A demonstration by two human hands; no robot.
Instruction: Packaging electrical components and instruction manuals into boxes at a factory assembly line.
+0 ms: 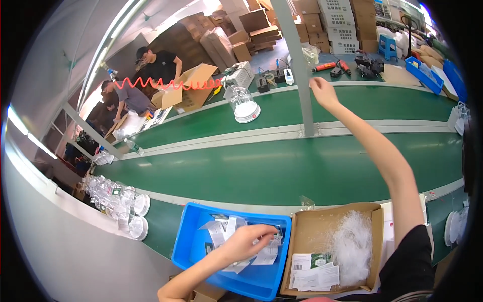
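Observation:
My left hand [245, 242] hovers over the blue bin [182, 234], its fingers loosely bent and apart, close to the folded paper slips [266, 255] and small cards inside. No held thing shows in it. My right arm stretches far across the green belts, and my right hand [324, 93] is beside the grey metal post [303, 95]. Its fingers are bent together; whatever may be between them is too small to make out. On the far belt, left of the post, a clear plastic container with a white round base [246, 111] lies tilted.
A cardboard tray [308, 221] holds white stringy filler [352, 246] and slips. Several clear white-based containers [137, 214] line the left. A red coiled hose [161, 84] hangs over the far belt, near tools [324, 66] and cartons [339, 25]. Other people [163, 65] work far left.

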